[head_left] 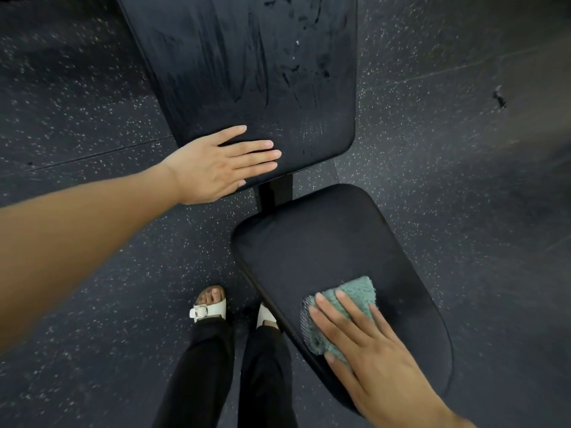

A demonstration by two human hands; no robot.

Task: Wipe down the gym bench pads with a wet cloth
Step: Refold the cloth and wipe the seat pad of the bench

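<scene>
Teal cloth (355,293) lies under right hand (380,362) on seat pad (324,242).

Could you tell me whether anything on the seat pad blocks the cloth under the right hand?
Nothing visible does. The right hand presses the cloth flat on the seat pad, whose remaining surface is bare; the left hand rests on the back pad.

Left hand (216,165) flat, fingers straight; right hand (367,344) flat, fingers spread.
</scene>
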